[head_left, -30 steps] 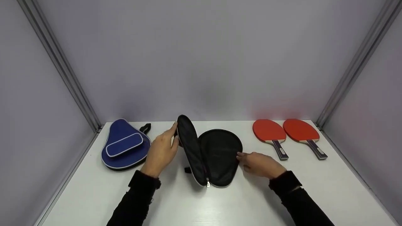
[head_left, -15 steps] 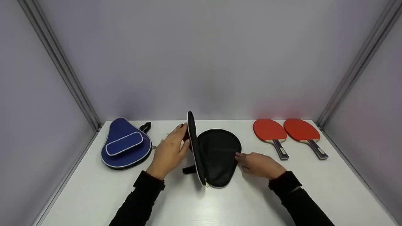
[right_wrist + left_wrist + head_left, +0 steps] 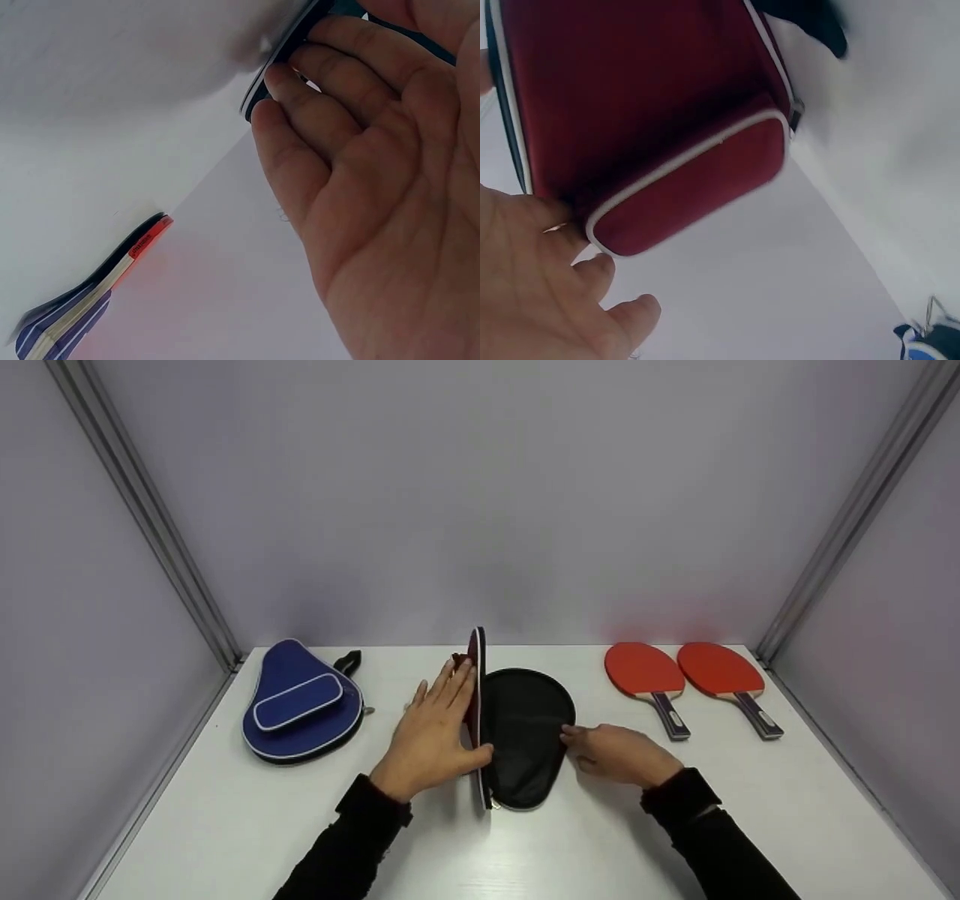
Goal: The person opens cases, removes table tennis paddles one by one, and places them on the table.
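Observation:
A red paddle case (image 3: 690, 187) with black lining and white piping stands unfolded in the middle of the table. Its left half is nearly upright, seen edge-on in the head view. My left hand (image 3: 431, 739) presses straight fingers against the red outer side, by the raised pocket, with the thumb reaching over the edge. The right half, a black lining (image 3: 525, 735), lies flat. At its right rim my right hand (image 3: 619, 751) holds the edge with its fingertips; the thumb's contact is partly hidden. In the right wrist view the fingers lie along that rim.
A blue paddle case (image 3: 296, 709) with a pocket and black strap lies on the left. Two red paddles, one nearer (image 3: 645, 671) and one farther right (image 3: 721, 671), lie on the right. Pale panels (image 3: 480, 502) surround the white table (image 3: 495, 862).
My left hand has swung the case's left half rightward, from leaning left to nearly upright, and flattened against its outside. My right hand has stayed at the right rim.

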The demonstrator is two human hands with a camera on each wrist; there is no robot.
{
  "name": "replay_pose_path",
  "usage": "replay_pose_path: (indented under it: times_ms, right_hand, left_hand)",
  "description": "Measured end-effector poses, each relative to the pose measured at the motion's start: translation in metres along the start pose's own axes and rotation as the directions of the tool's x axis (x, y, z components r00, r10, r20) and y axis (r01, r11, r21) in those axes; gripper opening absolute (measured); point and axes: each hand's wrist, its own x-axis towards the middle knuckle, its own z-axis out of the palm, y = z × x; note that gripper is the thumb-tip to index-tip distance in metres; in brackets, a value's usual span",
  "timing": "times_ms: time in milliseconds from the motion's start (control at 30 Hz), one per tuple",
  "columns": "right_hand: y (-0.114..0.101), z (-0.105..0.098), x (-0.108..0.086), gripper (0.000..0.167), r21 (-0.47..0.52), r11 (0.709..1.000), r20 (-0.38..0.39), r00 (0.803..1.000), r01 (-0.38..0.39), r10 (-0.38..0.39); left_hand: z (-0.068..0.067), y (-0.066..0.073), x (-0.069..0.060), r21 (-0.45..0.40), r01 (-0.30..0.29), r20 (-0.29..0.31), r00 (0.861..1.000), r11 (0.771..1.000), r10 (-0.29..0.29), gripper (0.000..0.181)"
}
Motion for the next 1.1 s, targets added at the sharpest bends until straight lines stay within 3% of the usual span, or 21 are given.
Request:
replay_pose_path:
  times_ms: [167,333,567,700,833,1000,1100]
  right_hand:
    - [0.000,-0.001,0.001,0.040,0.004,1.000,-0.003,1.000,0.019,-0.019]
    - [0.001,-0.003,0.001,0.040,0.028,0.999,0.014,1.000,0.027,-0.028]
    - [0.003,-0.002,0.001,0.042,0.041,0.999,0.031,0.999,0.026,-0.027]
    - [0.005,-0.001,0.002,0.043,0.048,0.998,0.037,0.999,0.033,-0.034]
    - [0.006,-0.001,0.002,0.044,0.066,0.997,0.059,0.997,0.038,-0.042]
    - [0.006,-0.002,0.001,0.041,0.063,0.996,0.036,0.997,0.063,-0.065]
    - [0.003,-0.005,-0.001,0.025,0.051,0.997,0.015,0.998,0.061,-0.062]
  left_hand:
    - [0.003,0.012,-0.003,0.030,-0.045,0.072,0.997,0.999,0.043,0.128]
    - [0.004,0.020,-0.006,0.035,-0.104,0.157,0.983,0.994,0.097,0.132]
    - [0.011,0.025,-0.010,0.015,-0.137,0.178,0.975,0.990,0.132,0.125]
    - [0.019,0.027,-0.010,-0.045,-0.129,0.229,0.964,0.991,0.135,0.116]
    - [0.027,0.028,-0.011,-0.112,-0.064,0.271,0.958,0.992,0.092,0.099]
    - [0.035,0.029,-0.012,-0.091,-0.051,0.255,0.964,0.995,0.073,0.079]
    - [0.041,0.031,-0.011,-0.062,-0.066,0.244,0.967,0.996,0.079,0.073]
